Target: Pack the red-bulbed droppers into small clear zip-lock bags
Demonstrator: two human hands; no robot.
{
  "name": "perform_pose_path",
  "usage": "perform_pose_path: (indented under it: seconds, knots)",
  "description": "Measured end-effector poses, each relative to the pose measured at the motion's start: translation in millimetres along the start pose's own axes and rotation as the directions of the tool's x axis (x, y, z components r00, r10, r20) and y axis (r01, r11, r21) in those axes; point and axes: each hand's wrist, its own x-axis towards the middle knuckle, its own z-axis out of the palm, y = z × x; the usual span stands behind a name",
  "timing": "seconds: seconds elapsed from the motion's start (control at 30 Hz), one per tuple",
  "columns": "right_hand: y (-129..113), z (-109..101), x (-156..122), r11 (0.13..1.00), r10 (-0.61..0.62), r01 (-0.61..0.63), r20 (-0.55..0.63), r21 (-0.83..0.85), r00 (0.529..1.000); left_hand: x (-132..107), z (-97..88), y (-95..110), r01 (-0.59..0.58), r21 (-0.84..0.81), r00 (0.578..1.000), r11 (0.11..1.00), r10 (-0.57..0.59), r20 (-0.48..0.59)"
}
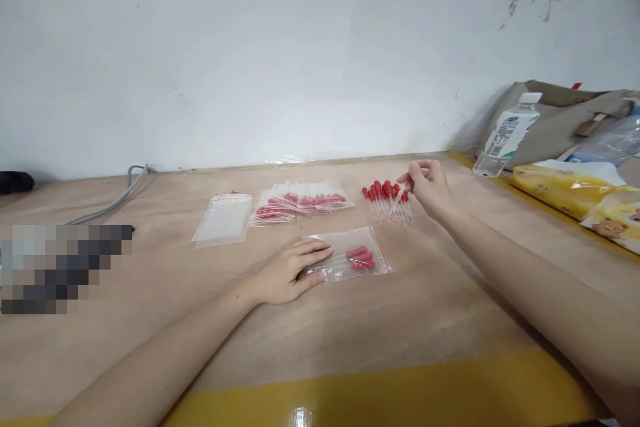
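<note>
My left hand lies on the left end of a clear zip bag, fingers apart and pressing it flat on the table. Inside that bag are several droppers with red rubber bulbs, bulbs toward the zip end. My right hand is closed in a pinch at the right side of a fanned pile of red-bulbed droppers. From its fingertips a clear dropper stem slants down over the pile; its bulb is hidden by the fingers.
Filled bags of droppers overlap behind my left hand, beside a stack of flat bags. A grey cable runs at left. To the right stand a water bottle, a yellow tissue pack and a grey-beige bag.
</note>
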Motion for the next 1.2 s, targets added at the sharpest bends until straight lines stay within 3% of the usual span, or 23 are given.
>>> perform_pose_path:
  seconds: [0.07, 0.23, 0.53, 0.77, 0.83, 0.9, 0.97, 1.07, 1.13, 1.2]
  knots:
    - [2.2, -4.3, -17.7, 0.996, 0.025, -0.024, -0.014, 0.085, 1.0, 0.3, -0.1, 0.3, -0.01, -0.001, 1.0, 1.0, 0.01, -0.012]
    - [15.2, -2.5, -50.0, 0.962, 0.181, -0.193, 0.08, 0.192, 0.98, 0.1, 0.2, 0.2, -0.021, 0.0, 1.0, 1.0, 0.021, -0.015]
    - [15.2, 5.9, -67.4, 0.892, 0.246, -0.305, 0.208, 0.333, 0.947, 0.2, 0.0, -0.5, 0.007, 0.006, 1.0, 1.0, -0.007, 0.009]
    - [12.6, 3.9, -77.3, 0.877, 0.217, -0.323, 0.306, 0.356, 0.927, -0.2, 1.3, -1.2, 0.012, 0.008, 1.0, 1.0, -0.012, 0.014]
    - [13.8, 1.3, -76.0, 0.862, 0.239, -0.369, 0.363, 0.348, 0.901, -0.2, 1.0, -0.6, 0.016, 0.011, 1.0, 1.0, -0.016, 0.016]
    - [15.8, -2.1, -73.5, 0.867, 0.257, -0.419, 0.477, 0.27, 0.84, -0.1, 0.2, 0.5, 0.022, 0.011, 1.0, 1.0, -0.022, 0.014]
    - [17.4, -6.1, -70.6, 0.909, 0.242, -0.395, 0.602, 0.134, 0.761, 0.0, -0.7, 1.8, 0.028, 0.009, 1.0, 1.0, -0.028, 0.011]
    - [17.5, -9.4, -68.4, 0.974, 0.166, -0.226, 0.713, -0.011, 0.681, 0.1, -1.7, 3.2, 0.03, 0.008, 1.0, 1.0, -0.03, 0.008]
    - [16.7, -7.6, -69.2, 0.99, 0.126, -0.133, 0.724, -0.047, 0.678, 0.2, -1.8, 3.4, 0.033, 0.012, 0.999, 0.999, -0.033, 0.011]
    - [16.1, -2.8, -71.7, 0.994, 0.105, -0.093, 0.701, -0.056, 0.705, 0.2, -1.5, 2.9, 0.035, 0.016, 0.999, 0.999, -0.035, 0.014]
